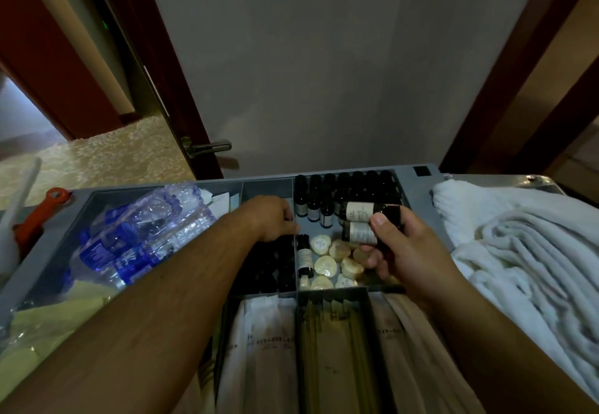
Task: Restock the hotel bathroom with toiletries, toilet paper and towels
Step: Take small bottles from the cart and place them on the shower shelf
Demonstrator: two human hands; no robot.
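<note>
Over tray (421,183): R hand (408,251) gripping bottles (359,216), maybe two

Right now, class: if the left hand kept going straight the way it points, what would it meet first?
Probably the tray divider right at its knuckles, then the upright dark bottles beyond it. The left hand points right and slightly away across the cart tray; depth is hard to judge, so it may pass above the divider.

One head-worn view looks steeply down, close over the cart tray (421,186), apparently facing a door (324,57).
</note>
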